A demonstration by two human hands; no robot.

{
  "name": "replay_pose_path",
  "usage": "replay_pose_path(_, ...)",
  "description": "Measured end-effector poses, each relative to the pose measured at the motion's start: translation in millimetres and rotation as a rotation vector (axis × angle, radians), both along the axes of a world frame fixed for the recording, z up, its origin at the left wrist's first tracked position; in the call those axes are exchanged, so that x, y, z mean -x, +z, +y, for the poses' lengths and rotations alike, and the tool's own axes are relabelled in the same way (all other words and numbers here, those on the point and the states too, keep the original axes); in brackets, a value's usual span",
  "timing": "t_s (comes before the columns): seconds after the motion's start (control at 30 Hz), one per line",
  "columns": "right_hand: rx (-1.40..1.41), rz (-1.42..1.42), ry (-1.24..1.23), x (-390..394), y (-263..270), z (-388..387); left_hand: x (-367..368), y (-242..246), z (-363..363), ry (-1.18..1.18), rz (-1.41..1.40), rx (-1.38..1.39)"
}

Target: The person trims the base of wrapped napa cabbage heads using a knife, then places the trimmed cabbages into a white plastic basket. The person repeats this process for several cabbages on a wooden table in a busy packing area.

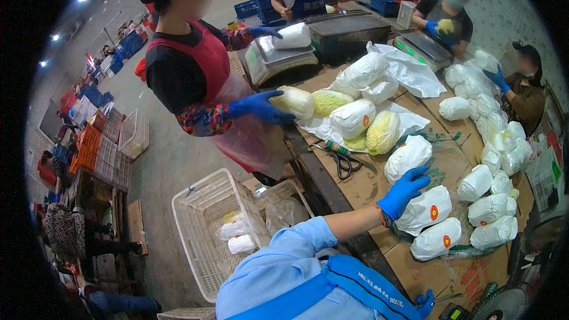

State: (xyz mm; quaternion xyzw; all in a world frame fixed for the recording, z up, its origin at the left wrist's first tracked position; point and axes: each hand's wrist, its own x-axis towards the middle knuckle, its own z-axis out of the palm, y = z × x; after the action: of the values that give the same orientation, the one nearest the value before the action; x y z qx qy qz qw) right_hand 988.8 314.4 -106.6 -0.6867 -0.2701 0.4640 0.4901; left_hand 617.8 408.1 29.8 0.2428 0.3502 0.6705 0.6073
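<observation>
My left hand, in a blue glove, reaches over the table with its fingers spread. It lies between a white-wrapped cabbage and another wrapped cabbage bearing a round sticker; whether it presses on either is unclear. A third wrapped cabbage lies closer to me. Low in the view, my right hand, also gloved, is partly hidden by my apron. A thin metal tool extends beside its fingers; I cannot tell if it is held. Black-handled scissors rest near the table's edge.
Across the cardboard-covered table, a co-worker's gloved hand touches a napa cabbage. Several wrapped cabbages line the far side. Scales stand behind. A plastic crate sits on the floor; a fan stands lower right.
</observation>
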Motion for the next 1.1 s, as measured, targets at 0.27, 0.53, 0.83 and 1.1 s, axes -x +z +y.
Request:
replay_pose_path(0.27,0.013,0.000,0.004,-6.1,-3.8,1.6,-5.6,-0.9,-9.9,-0.045,0.003,0.005)
replay_pose_path(0.53,-0.034,0.042,-0.046,-18.3,-8.2,-13.7,-13.4,-11.8,-8.0,-0.070,0.048,-0.014)
replay_pose_path(0.83,-0.176,0.034,-0.132,12.2,7.0,-5.8,-3.6,-19.1,-17.6,-0.038,0.163,0.013)
replay_pose_path(1.1,-0.191,0.035,-0.251,18.8,9.3,-13.5,-28.0,-41.3,27.2,-0.059,1.419,-0.277)
